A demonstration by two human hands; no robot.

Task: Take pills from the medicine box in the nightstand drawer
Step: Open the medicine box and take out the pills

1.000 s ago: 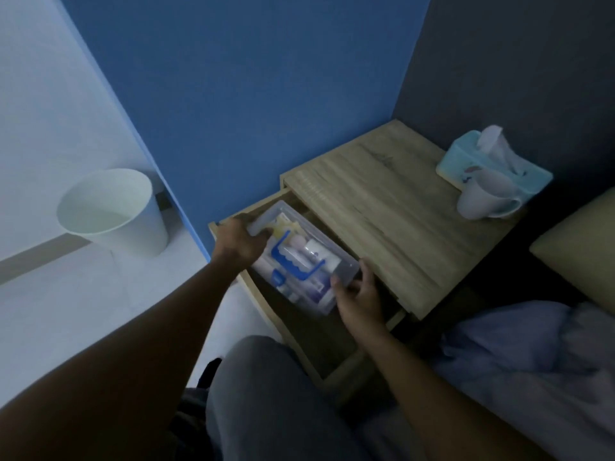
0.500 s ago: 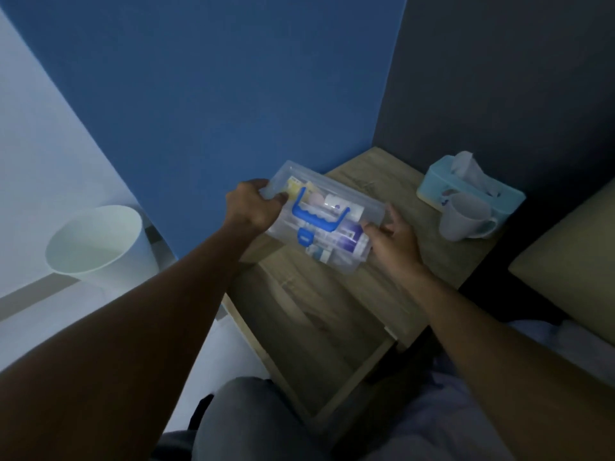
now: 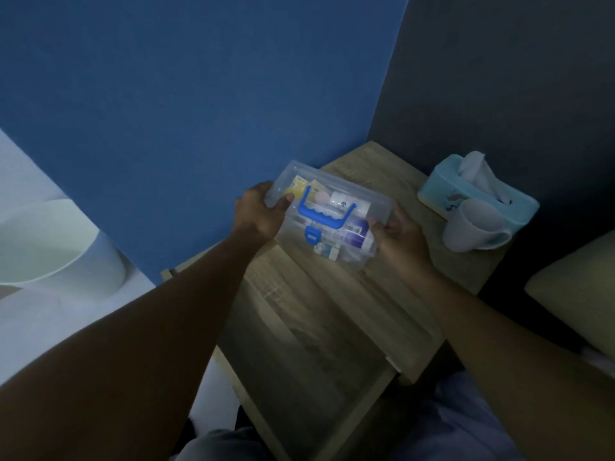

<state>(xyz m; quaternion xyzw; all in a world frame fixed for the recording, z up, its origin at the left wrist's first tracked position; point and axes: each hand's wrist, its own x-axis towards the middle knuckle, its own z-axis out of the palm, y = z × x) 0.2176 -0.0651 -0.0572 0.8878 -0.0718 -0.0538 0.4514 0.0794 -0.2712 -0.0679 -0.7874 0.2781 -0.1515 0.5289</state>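
The medicine box (image 3: 336,224) is clear plastic with a blue handle and a blue latch, its lid closed, with packets and small bottles showing through. It is held over the left part of the nightstand top (image 3: 376,168). My left hand (image 3: 259,212) grips its left end and my right hand (image 3: 397,232) grips its right end. Below it the nightstand drawer (image 3: 299,347) stands pulled out, its wooden floor bare.
A light blue tissue box (image 3: 442,194) and a white mug (image 3: 472,227) stand at the right of the nightstand top. A white bin (image 3: 60,254) sits on the floor at the left. Blue wall behind, bedding at the lower right, a pillow at the right edge.
Both hands lifted the medicine box out of the drawer and carried it up over the nightstand top. The drawer is left bare.
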